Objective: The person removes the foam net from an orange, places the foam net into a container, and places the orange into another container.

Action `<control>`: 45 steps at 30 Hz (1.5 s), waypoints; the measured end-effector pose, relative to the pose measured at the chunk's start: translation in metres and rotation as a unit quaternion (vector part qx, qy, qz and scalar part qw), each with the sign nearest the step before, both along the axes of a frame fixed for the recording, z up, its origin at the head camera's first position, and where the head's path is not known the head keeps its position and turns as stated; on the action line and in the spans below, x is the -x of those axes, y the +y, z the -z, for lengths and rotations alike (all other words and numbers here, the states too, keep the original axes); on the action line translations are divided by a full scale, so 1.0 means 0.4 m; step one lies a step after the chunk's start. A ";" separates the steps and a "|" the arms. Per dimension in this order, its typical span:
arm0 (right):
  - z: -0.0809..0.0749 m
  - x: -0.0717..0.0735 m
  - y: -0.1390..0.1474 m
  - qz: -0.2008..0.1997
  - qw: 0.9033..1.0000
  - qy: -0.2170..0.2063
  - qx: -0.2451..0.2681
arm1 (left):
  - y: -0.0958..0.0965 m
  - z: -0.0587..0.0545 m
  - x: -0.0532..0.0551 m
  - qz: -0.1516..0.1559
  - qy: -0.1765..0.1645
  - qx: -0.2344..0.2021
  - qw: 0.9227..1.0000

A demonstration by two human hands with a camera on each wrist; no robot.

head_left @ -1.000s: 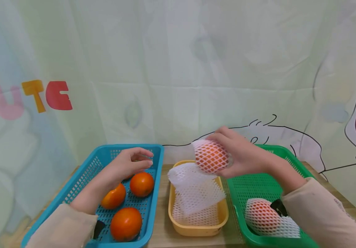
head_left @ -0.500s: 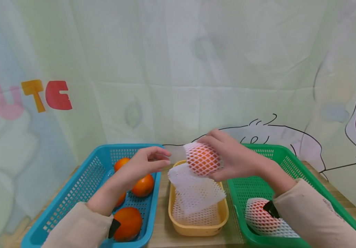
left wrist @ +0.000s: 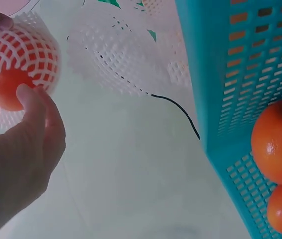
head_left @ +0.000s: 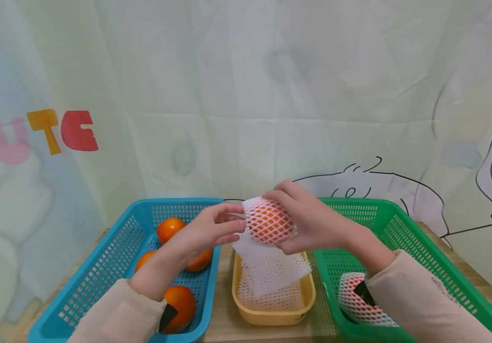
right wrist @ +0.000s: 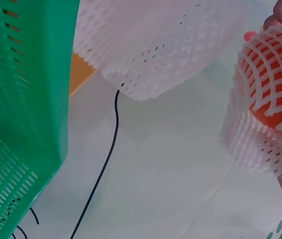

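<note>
My right hand [head_left: 303,219] grips an orange [head_left: 269,221] dressed in a white foam net sleeve, held above the yellow basket [head_left: 273,318]. In the left wrist view, a bare patch of the orange [left wrist: 6,89] shows at the sleeve's opening. My left hand [head_left: 209,228] reaches that open end with fingers extended and slightly bent; its fingertips are at the fruit, but whether they press it I cannot tell. The sleeve's [right wrist: 235,139] loose end hangs past the fruit in the right wrist view. More flat foam net sleeves [head_left: 271,276] lie in the yellow basket.
On the left stands a blue basket [head_left: 95,267] with several bare oranges [head_left: 170,229]. A green basket [head_left: 426,257] on the right holds a netted orange [head_left: 357,297], partly hidden by my right sleeve. A printed cloth [head_left: 246,95] hangs behind the wooden table [head_left: 224,305].
My right hand has carried the netted orange left and slightly down. My left hand has moved right from over the blue basket to meet it.
</note>
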State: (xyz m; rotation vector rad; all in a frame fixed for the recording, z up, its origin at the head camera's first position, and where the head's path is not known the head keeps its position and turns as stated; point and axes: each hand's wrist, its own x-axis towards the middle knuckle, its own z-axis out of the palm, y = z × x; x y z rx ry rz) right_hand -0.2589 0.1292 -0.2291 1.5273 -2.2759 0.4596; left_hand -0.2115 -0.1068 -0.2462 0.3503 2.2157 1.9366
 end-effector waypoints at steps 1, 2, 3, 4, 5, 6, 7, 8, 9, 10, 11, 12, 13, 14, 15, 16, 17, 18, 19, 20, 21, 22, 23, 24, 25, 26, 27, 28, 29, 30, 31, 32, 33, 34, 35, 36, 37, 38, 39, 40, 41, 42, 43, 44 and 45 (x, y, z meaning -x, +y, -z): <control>0.001 0.000 -0.002 -0.002 1.000 0.006 0.002 | 0.003 0.000 -0.001 -0.001 -0.007 -0.010 1.000; 0.002 0.000 -0.004 -0.005 1.000 0.014 0.004 | 0.005 0.000 -0.001 -0.006 -0.013 -0.021 1.000; 0.004 0.000 -0.006 -0.006 1.000 0.021 0.006 | 0.008 -0.001 -0.002 -0.010 -0.019 -0.030 0.999; 0.004 0.000 -0.007 -0.008 1.000 0.029 0.008 | 0.011 -0.002 -0.003 -0.016 -0.023 -0.038 0.999; 0.005 0.000 -0.008 -0.009 0.999 0.034 0.011 | 0.013 -0.002 -0.004 -0.022 -0.026 -0.044 0.998; 0.007 0.000 -0.010 -0.009 0.999 0.039 0.012 | 0.016 -0.002 -0.005 -0.028 -0.028 -0.046 0.998; 0.007 0.000 -0.011 -0.009 0.999 0.043 0.014 | 0.017 -0.002 -0.005 -0.030 -0.027 -0.046 0.998; 0.009 0.000 -0.012 -0.007 0.999 0.046 0.014 | 0.018 -0.001 -0.005 -0.031 -0.025 -0.045 0.998; 0.010 -0.001 -0.013 -0.006 0.999 0.049 0.015 | 0.019 -0.002 -0.006 -0.029 -0.023 -0.043 0.998; 0.010 -0.002 -0.014 -0.005 0.999 0.050 0.016 | 0.019 -0.001 -0.006 -0.028 -0.021 -0.041 0.999; 0.011 -0.003 -0.015 -0.004 0.998 0.053 0.017 | 0.020 0.000 -0.006 -0.026 -0.019 -0.040 0.999; 0.012 -0.004 -0.016 -0.003 0.998 0.055 0.018 | 0.019 0.001 -0.006 -0.024 -0.018 -0.038 0.999; 0.013 -0.006 -0.017 -0.002 0.998 0.055 0.019 | 0.019 0.001 -0.007 -0.023 -0.018 -0.037 0.999; 0.014 -0.007 -0.018 -0.002 0.998 0.055 0.020 | 0.019 0.001 -0.007 -0.024 -0.018 -0.036 0.999; 0.015 -0.009 -0.020 -0.003 0.998 0.055 0.021 | 0.019 0.000 -0.008 -0.026 -0.018 -0.034 0.999; 0.016 -0.010 -0.021 -0.005 0.998 0.055 0.023 | 0.019 0.000 -0.008 -0.028 -0.017 -0.032 0.999; 0.017 -0.012 -0.022 -0.006 0.998 0.057 0.023 | 0.018 0.000 -0.009 -0.027 -0.017 -0.031 0.999; 0.018 -0.013 -0.023 -0.008 0.998 0.057 0.023 | 0.018 -0.001 -0.010 -0.025 -0.017 -0.030 0.999; 0.019 -0.015 -0.024 -0.009 0.998 0.059 0.024 | 0.018 -0.002 -0.011 -0.020 -0.017 -0.032 0.999; 0.019 -0.017 -0.025 -0.012 0.998 0.063 0.024 | 0.017 -0.002 -0.011 -0.014 -0.018 -0.034 0.999; 0.019 -0.018 -0.026 -0.013 0.997 0.067 0.025 | 0.016 -0.002 -0.012 -0.006 -0.018 -0.037 0.999; 0.019 -0.020 -0.028 -0.014 0.997 0.070 0.025 | 0.015 -0.002 -0.012 0.002 -0.020 -0.042 0.999; 0.019 -0.022 -0.030 -0.015 0.997 0.073 0.025 | 0.015 -0.001 -0.012 0.011 -0.022 -0.047 0.999; 0.019 -0.023 -0.032 -0.016 0.997 0.076 0.027 | 0.014 0.000 -0.012 0.019 -0.025 -0.051 0.998; 0.019 -0.025 -0.034 -0.018 0.996 0.078 0.028 | 0.014 0.001 -0.012 0.025 -0.027 -0.054 0.998; 0.019 -0.026 -0.037 -0.019 0.996 0.080 0.030 | 0.015 0.003 -0.011 0.032 -0.028 -0.057 0.997; 0.019 -0.026 -0.041 -0.021 0.996 0.083 0.032 | 0.016 0.005 -0.011 0.040 -0.028 -0.062 0.997; 0.020 -0.027 -0.045 -0.023 0.996 0.085 0.035 | 0.017 0.007 -0.010 0.048 -0.028 -0.067 0.996; 0.021 -0.027 -0.050 -0.026 0.995 0.088 0.038 | 0.019 0.008 -0.010 0.056 -0.027 -0.073 0.995; 0.021 -0.028 -0.054 -0.029 0.995 0.091 0.041 | 0.022 0.011 -0.009 0.063 -0.025 -0.078 0.995; 0.022 -0.028 -0.059 -0.032 0.994 0.094 0.044 | 0.025 0.013 -0.008 0.069 -0.023 -0.084 0.994; 0.022 -0.028 -0.063 -0.035 0.994 0.097 0.047 | 0.027 0.014 -0.007 0.074 -0.020 -0.089 0.993; 0.022 -0.028 -0.066 -0.038 0.993 0.100 0.049 | 0.030 0.015 -0.006 0.075 -0.017 -0.092 0.993; 0.021 -0.028 -0.069 -0.040 0.993 0.100 0.052 | 0.032 0.016 -0.005 0.074 -0.014 -0.094 0.993; 0.020 -0.028 -0.071 -0.043 0.993 0.100 0.053 | 0.033 0.016 -0.004 0.070 -0.011 -0.094 0.993; 0.019 -0.027 -0.071 -0.045 0.993 0.098 0.054 | 0.034 0.017 -0.003 0.064 -0.008 -0.091 0.994; 0.018 -0.025 -0.071 -0.050 0.993 0.093 0.054 | 0.033 0.017 -0.003 0.054 -0.005 -0.084 0.995; 0.017 -0.024 -0.070 -0.054 0.993 0.090 0.054 | 0.031 0.017 -0.002 0.046 -0.003 -0.077 0.996; 0.016 -0.022 -0.069 -0.060 0.993 0.086 0.054 | 0.029 0.017 -0.001 0.038 0.000 -0.073 0.997; 0.014 -0.020 -0.067 -0.068 0.993 0.082 0.054 | 0.025 0.017 0.000 0.029 -0.001 -0.067 0.997; 0.013 -0.018 -0.065 -0.075 0.993 0.079 0.053 | 0.021 0.018 0.000 0.022 -0.002 -0.062 0.998; 0.012 -0.015 -0.063 -0.082 0.992 0.076 0.052 | 0.016 0.018 0.000 0.015 -0.003 -0.055 0.998; 0.011 -0.013 -0.061 -0.089 0.992 0.073 0.052 | 0.010 0.019 0.000 0.009 -0.006 -0.052 0.999; 0.010 -0.011 -0.059 -0.095 0.992 0.071 0.052 | 0.004 0.019 0.000 0.005 -0.007 -0.048 0.999; 0.009 -0.009 -0.057 -0.099 0.991 0.067 0.052 | -0.001 0.019 0.000 0.000 -0.011 -0.045 0.999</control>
